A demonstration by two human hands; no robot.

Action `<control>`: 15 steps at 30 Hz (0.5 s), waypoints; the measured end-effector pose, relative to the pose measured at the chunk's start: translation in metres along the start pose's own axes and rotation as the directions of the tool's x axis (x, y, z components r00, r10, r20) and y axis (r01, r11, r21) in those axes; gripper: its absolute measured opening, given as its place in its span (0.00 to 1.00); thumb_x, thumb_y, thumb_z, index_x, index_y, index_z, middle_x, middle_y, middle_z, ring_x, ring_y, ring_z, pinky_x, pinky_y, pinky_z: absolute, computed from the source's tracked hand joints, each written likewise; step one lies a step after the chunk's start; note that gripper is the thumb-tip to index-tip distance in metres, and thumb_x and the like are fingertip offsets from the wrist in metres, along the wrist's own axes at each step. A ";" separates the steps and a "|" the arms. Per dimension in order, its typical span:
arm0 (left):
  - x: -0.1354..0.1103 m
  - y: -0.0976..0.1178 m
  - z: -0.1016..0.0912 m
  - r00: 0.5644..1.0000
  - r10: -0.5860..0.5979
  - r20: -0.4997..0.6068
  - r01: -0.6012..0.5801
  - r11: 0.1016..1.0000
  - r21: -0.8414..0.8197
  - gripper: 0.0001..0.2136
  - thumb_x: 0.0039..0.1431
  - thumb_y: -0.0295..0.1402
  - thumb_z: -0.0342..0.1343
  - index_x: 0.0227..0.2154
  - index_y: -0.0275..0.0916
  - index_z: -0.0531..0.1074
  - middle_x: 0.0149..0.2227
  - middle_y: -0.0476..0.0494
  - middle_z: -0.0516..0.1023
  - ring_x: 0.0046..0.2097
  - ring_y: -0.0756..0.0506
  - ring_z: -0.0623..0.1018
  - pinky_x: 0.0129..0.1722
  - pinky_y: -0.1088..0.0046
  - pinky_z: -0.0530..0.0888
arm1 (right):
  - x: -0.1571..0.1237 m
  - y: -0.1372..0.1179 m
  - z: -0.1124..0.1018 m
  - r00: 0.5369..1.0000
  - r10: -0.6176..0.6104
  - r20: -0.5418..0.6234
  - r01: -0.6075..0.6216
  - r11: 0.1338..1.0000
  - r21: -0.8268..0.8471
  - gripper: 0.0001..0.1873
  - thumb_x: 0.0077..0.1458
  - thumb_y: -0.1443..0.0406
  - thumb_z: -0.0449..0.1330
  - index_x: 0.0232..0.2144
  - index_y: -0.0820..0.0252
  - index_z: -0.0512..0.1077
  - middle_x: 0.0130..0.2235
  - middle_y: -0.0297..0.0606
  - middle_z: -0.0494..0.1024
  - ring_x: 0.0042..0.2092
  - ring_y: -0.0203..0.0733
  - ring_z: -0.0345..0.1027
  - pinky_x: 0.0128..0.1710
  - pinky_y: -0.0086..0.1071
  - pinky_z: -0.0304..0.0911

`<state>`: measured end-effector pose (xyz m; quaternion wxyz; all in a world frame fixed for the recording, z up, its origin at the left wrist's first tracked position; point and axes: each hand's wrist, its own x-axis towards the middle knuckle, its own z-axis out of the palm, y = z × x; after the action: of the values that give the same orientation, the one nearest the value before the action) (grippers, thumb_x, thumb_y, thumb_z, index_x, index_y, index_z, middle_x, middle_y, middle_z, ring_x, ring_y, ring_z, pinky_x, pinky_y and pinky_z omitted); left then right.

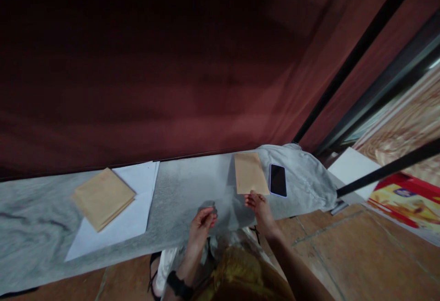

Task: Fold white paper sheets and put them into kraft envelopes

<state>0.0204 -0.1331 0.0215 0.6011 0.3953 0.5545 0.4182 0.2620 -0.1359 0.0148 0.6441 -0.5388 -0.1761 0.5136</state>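
A flat brown paper envelope lies on the grey cloth. My right hand pinches its near edge between thumb and fingers. Just right of it rests a smartphone with a dark screen and a pale purple edge. My left hand hovers over the near part of the cloth, its fingers curled together and nothing visible in them. Farther left, a small stack of brown envelopes sits at an angle on white paper sheets.
Grey cloth covers the long narrow surface, which runs against a dark red panel. Black metal bars rise at the right. Beyond them are a white box and a red and yellow carton near the tiled floor.
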 end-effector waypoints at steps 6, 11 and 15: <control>0.001 -0.016 -0.024 0.998 -0.018 -0.062 0.018 1.000 -0.002 0.32 0.37 0.60 0.69 0.37 0.38 0.77 0.32 0.41 0.82 0.33 0.41 0.82 0.34 0.65 0.79 | 0.018 -0.002 -0.020 0.997 0.069 -0.040 -0.069 0.998 0.004 0.21 0.43 0.49 0.74 0.26 0.57 0.74 0.30 0.38 0.83 0.29 0.39 0.76 0.30 0.30 0.73; 0.005 -0.016 -0.047 0.987 0.080 -0.138 -0.068 0.994 0.087 0.30 0.40 0.61 0.66 0.36 0.39 0.78 0.31 0.42 0.82 0.32 0.43 0.81 0.32 0.65 0.79 | 0.018 -0.003 -0.030 0.989 0.144 -0.024 -0.145 0.988 -0.044 0.17 0.46 0.53 0.72 0.28 0.59 0.76 0.32 0.42 0.85 0.30 0.41 0.78 0.31 0.32 0.74; 0.015 -0.016 -0.078 0.932 0.265 -0.249 -0.190 0.939 0.288 0.26 0.47 0.60 0.61 0.35 0.40 0.78 0.34 0.41 0.83 0.36 0.40 0.82 0.39 0.60 0.79 | 0.018 -0.006 -0.035 0.983 0.184 -0.023 -0.185 0.979 -0.083 0.16 0.48 0.53 0.71 0.29 0.60 0.76 0.34 0.44 0.85 0.30 0.42 0.78 0.32 0.32 0.74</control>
<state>-0.0555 -0.1237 -0.0042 0.4057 0.4682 0.6348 0.4618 0.2997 -0.1380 0.0014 0.5715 -0.5836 -0.1421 0.5592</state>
